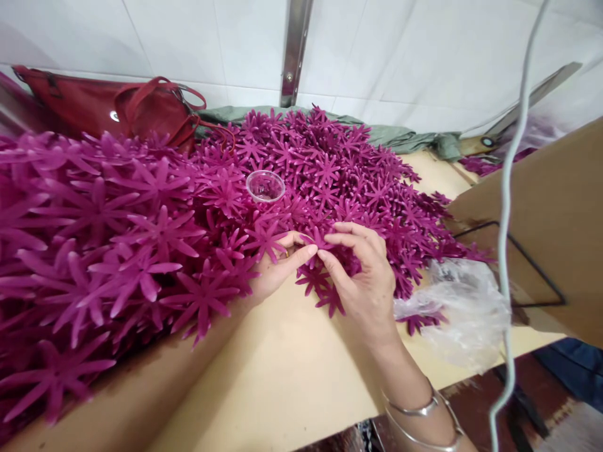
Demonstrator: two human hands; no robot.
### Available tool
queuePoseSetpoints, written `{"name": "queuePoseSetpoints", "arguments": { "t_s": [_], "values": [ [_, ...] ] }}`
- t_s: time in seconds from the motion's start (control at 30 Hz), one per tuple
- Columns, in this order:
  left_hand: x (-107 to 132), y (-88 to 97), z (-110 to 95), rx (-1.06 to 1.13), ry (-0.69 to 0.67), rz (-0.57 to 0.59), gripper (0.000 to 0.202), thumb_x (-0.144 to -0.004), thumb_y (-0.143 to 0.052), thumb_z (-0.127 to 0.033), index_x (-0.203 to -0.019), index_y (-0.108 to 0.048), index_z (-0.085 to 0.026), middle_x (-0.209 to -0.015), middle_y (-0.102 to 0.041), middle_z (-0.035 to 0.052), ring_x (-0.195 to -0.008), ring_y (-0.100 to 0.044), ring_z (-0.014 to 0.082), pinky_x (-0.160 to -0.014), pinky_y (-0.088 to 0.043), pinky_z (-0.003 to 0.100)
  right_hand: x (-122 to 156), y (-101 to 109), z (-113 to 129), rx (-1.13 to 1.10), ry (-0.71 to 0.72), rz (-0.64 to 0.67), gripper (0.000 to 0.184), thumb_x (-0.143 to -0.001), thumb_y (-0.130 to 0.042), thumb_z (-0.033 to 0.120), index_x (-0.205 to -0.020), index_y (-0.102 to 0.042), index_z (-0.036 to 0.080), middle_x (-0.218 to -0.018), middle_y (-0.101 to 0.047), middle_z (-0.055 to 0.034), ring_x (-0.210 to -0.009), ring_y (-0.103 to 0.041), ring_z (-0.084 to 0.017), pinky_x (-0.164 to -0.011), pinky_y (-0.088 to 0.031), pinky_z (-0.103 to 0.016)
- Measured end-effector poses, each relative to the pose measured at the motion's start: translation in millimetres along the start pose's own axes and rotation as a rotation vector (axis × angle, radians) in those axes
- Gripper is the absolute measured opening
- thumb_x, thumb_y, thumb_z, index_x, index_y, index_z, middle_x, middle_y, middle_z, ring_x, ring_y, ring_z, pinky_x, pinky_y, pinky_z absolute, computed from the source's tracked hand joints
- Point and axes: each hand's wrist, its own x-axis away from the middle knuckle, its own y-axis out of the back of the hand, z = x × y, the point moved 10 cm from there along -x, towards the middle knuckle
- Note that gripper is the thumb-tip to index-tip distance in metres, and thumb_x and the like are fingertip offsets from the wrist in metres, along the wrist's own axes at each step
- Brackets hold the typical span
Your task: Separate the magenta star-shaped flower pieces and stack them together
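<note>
A big heap of magenta star-shaped flower pieces (141,213) covers the left and middle of a pale tabletop (282,376). At the heap's near edge, my left hand (277,267) and my right hand (365,276) meet with fingertips pinched together on one magenta flower piece (319,240). The left thumb points right under the piece; the right fingers curl over it. Silver bangles sit on my right wrist (424,417). A small clear plastic cup (265,186) rests on top of the heap, just behind my hands.
A red handbag (122,107) lies at the back left against the white tiled wall. A crumpled clear plastic bag (456,307) sits right of my right hand. A cardboard box (541,220) stands at the right, with a grey cable (506,220) hanging before it.
</note>
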Motion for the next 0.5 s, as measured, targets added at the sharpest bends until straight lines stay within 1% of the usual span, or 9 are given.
{"name": "queuePoseSetpoints", "arguments": {
  "t_s": [0.1, 0.17, 0.23, 0.33, 0.4, 0.43, 0.5],
  "values": [
    [0, 4.8, -3, -0.070, -0.021, -0.019, 0.023, -0.092, -0.070, -0.041, -0.086, -0.069, -0.018, -0.087, -0.070, 0.0013, -0.084, -0.065, 0.0161, -0.083, -0.051, 0.030, 0, -2, -9, -0.088, -0.082, 0.024, 0.035, -0.091, -0.076, 0.031, -0.124, -0.067, 0.026, -0.126, -0.068, -0.0094, -0.123, -0.062, -0.027, -0.108, -0.048, -0.049],
    [0, 5.9, -4, -0.090, -0.022, -0.020, 0.026, -0.089, -0.072, -0.042, -0.079, -0.067, -0.019, -0.077, -0.067, -0.0006, -0.074, -0.061, 0.0141, -0.072, -0.049, 0.028, 1, -8, -16, -0.116, -0.127, 0.070, 0.035, -0.090, -0.076, 0.036, -0.123, -0.068, 0.026, -0.129, -0.066, -0.0099, -0.126, -0.060, -0.028, -0.111, -0.046, -0.050],
    [0, 8.3, -5, -0.107, -0.021, -0.048, 0.028, -0.086, -0.075, -0.042, -0.074, -0.066, -0.019, -0.072, -0.065, -0.0015, -0.069, -0.058, 0.0133, -0.067, -0.047, 0.027, 3, -15, -22, -0.147, -0.173, 0.128, 0.032, -0.090, -0.076, 0.039, -0.119, -0.070, 0.027, -0.130, -0.066, -0.0096, -0.129, -0.059, -0.029, -0.113, -0.044, -0.052],
    [1, 8.9, -4, -0.066, 0.007, -0.072, 0.026, -0.085, -0.077, -0.041, -0.077, -0.068, -0.018, -0.074, -0.068, -0.0008, -0.071, -0.061, 0.0138, -0.071, -0.049, 0.028, 7, -22, -30, -0.249, -0.252, 0.179, 0.034, -0.089, -0.076, 0.036, -0.122, -0.069, 0.030, -0.130, -0.066, -0.0076, -0.124, -0.061, -0.027, -0.108, -0.049, -0.049],
    [1, 5.9, -2, -0.003, 0.030, -0.054, 0.025, -0.085, -0.077, -0.041, -0.080, -0.070, -0.018, -0.078, -0.071, 0.0003, -0.074, -0.065, 0.0150, -0.075, -0.052, 0.029, 7, -22, -30, -0.298, -0.270, 0.167, 0.036, -0.089, -0.076, 0.033, -0.124, -0.067, 0.031, -0.130, -0.067, -0.0066, -0.123, -0.062, -0.026, -0.105, -0.051, -0.046],
    [1, 4.4, -1, 0.028, 0.036, -0.042, 0.025, -0.085, -0.078, -0.041, -0.082, -0.071, -0.017, -0.081, -0.073, 0.0011, -0.076, -0.067, 0.0157, -0.077, -0.053, 0.030, 6, -20, -29, -0.295, -0.263, 0.151, 0.033, -0.089, -0.076, 0.032, -0.121, -0.069, 0.031, -0.129, -0.066, -0.0067, -0.124, -0.061, -0.026, -0.106, -0.050, -0.046],
    [1, 3.1, 0, 0.069, 0.043, -0.031, 0.024, -0.083, -0.080, -0.040, -0.085, -0.073, -0.017, -0.086, -0.076, 0.0026, -0.080, -0.069, 0.0171, -0.080, -0.054, 0.031, 4, -16, -26, -0.262, -0.239, 0.117, 0.020, -0.089, -0.075, 0.030, -0.108, -0.073, 0.029, -0.129, -0.066, -0.0077, -0.128, -0.059, -0.026, -0.111, -0.046, -0.048]
  ]
}}
